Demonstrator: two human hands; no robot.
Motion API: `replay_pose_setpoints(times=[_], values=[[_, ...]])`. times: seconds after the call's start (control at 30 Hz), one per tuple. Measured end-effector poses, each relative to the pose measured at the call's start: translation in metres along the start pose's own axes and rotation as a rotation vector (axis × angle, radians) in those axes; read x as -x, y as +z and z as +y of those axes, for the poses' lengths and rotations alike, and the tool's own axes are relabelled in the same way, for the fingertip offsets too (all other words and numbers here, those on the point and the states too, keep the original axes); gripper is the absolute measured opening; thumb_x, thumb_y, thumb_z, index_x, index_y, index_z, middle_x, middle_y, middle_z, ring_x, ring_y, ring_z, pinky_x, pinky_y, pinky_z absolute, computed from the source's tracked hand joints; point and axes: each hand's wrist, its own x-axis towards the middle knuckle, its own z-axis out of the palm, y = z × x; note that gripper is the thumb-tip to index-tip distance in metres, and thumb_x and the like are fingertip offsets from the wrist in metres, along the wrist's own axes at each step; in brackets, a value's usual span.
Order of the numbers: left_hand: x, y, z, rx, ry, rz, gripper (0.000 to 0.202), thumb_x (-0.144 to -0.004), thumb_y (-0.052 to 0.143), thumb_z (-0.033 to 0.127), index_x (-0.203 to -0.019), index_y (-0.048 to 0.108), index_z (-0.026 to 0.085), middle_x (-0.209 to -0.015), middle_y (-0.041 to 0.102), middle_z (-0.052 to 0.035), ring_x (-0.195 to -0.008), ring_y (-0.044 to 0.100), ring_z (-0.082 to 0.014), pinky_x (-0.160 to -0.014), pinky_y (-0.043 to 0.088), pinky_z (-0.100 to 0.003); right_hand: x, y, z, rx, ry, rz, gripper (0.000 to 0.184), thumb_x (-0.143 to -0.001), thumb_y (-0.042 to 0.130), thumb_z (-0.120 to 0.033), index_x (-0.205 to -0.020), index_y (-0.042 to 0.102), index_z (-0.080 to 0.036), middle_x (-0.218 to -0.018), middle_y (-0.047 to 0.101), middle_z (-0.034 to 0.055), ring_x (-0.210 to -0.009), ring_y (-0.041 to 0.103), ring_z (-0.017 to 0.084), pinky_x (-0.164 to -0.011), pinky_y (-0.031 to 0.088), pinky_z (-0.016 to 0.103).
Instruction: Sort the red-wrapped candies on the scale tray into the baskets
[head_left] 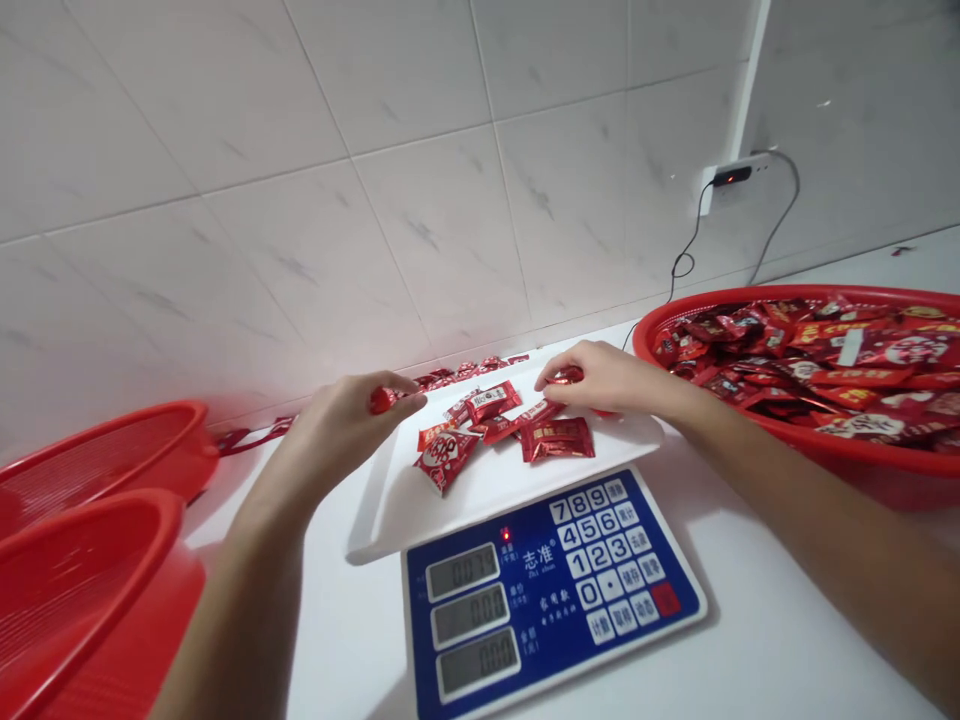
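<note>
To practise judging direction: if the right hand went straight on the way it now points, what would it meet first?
Probably the red sweet packet on the white tray; depth unclear.

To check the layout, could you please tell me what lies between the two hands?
Red KitKat packets on a white scale tray, in the head view.

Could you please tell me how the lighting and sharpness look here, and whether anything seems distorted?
In the head view, the wall tiles slant and bow toward the edges, glare whitens the tray, the scale casts a soft shadow, and the left hand looks slightly blurred.
</note>
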Motion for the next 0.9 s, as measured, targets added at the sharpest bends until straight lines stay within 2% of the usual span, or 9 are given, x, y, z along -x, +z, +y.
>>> replay_pose_setpoints(times=[0.13,0.17,0.23,0.33,0.5,0.63,0.73,0.83,0.9], values=[[0.003,-0.006,0.001,0.029,0.022,0.048,0.045,-0.076,0.055,0.063,-0.091,0.075,0.025,-0.059,0.058,-0.0034,-0.058,0.051,-0.0213,-0.052,0.032,-0.029,0.002,-0.015,0.003,0.065,0.033,0.243,0.022,-0.085,0.054,-0.034,-0.090,0.067,-0.017,-0.088,0.069,0.0066,-0.079,0.059,0.018,-0.067,0.040,0.028],[0.005,-0.006,0.005,0.052,0.048,0.047,0.046,-0.077,0.055,0.064,-0.093,0.075,0.025,-0.057,0.056,-0.0022,-0.056,0.049,-0.0203,-0.051,0.031,-0.029,0.004,-0.019,0.003,0.102,0.065,0.231,0.020,-0.085,0.055,-0.035,-0.089,0.065,-0.017,-0.088,0.068,0.0063,-0.077,0.058,0.017,-0.065,0.039,0.028],[0.008,0.000,0.020,0.137,0.132,0.000,0.046,-0.079,0.055,0.063,-0.096,0.074,0.025,-0.061,0.059,-0.0022,-0.057,0.051,-0.0193,-0.051,0.033,-0.028,0.008,-0.023,0.001,0.172,0.142,0.093,0.019,-0.083,0.059,-0.036,-0.087,0.061,-0.018,-0.086,0.066,0.0056,-0.074,0.057,0.017,-0.062,0.038,0.027],[0.003,0.020,0.048,0.196,0.238,-0.177,0.038,-0.082,0.056,0.055,-0.095,0.074,0.024,-0.079,0.069,-0.0060,-0.069,0.058,-0.0210,-0.056,0.038,-0.028,0.011,-0.020,0.000,0.284,0.186,-0.103,0.024,-0.076,0.066,-0.036,-0.088,0.059,-0.017,-0.089,0.066,0.0071,-0.076,0.058,0.018,-0.060,0.039,0.028],[-0.025,0.053,0.081,0.043,0.314,-0.424,0.027,-0.078,0.061,0.045,-0.083,0.075,0.022,-0.073,0.069,-0.0058,-0.064,0.058,-0.0205,-0.054,0.036,-0.029,0.007,-0.012,0.004,0.336,0.162,-0.147,0.034,-0.073,0.066,-0.032,-0.103,0.060,-0.017,-0.102,0.065,0.0092,-0.084,0.059,0.021,-0.062,0.043,0.029],[-0.032,0.053,0.083,0.079,0.276,-0.453,0.016,-0.071,0.067,0.034,-0.076,0.073,0.020,-0.069,0.068,-0.0041,-0.062,0.059,-0.0188,-0.052,0.036,-0.028,0.007,-0.013,0.004,0.328,0.185,-0.139,0.030,-0.071,0.062,-0.026,-0.099,0.062,-0.016,-0.094,0.066,0.0084,-0.076,0.060,0.020,-0.057,0.042,0.028],[-0.020,0.037,0.076,0.193,0.214,-0.280,0.020,-0.077,0.065,0.037,-0.083,0.072,0.019,-0.068,0.066,-0.0024,-0.061,0.056,-0.0163,-0.053,0.036,-0.028,0.006,-0.011,0.003,0.321,0.167,-0.069,0.030,-0.066,0.059,-0.018,-0.096,0.064,-0.016,-0.091,0.067,0.0092,-0.073,0.061,0.019,-0.054,0.041,0.028],[-0.001,0.014,0.065,0.471,0.159,0.135,0.025,-0.075,0.072,0.041,-0.092,0.072,0.022,-0.058,0.051,0.0039,-0.051,0.042,-0.0106,-0.047,0.027,-0.026,0.005,-0.010,0.003,0.250,0.156,0.046,0.034,-0.065,0.060,-0.016,-0.098,0.065,-0.015,-0.082,0.067,0.0080,-0.070,0.062,0.019,-0.054,0.042,0.028],[0.009,-0.002,0.057,0.676,0.190,0.385,0.024,-0.073,0.078,0.038,-0.090,0.074,0.023,-0.054,0.040,0.0058,-0.049,0.032,-0.0087,-0.045,0.019,-0.027,0.005,-0.012,0.001,0.132,0.156,0.121,0.036,-0.065,0.061,-0.014,-0.101,0.065,-0.014,-0.075,0.067,0.0058,-0.064,0.063,0.018,-0.054,0.045,0.028]])
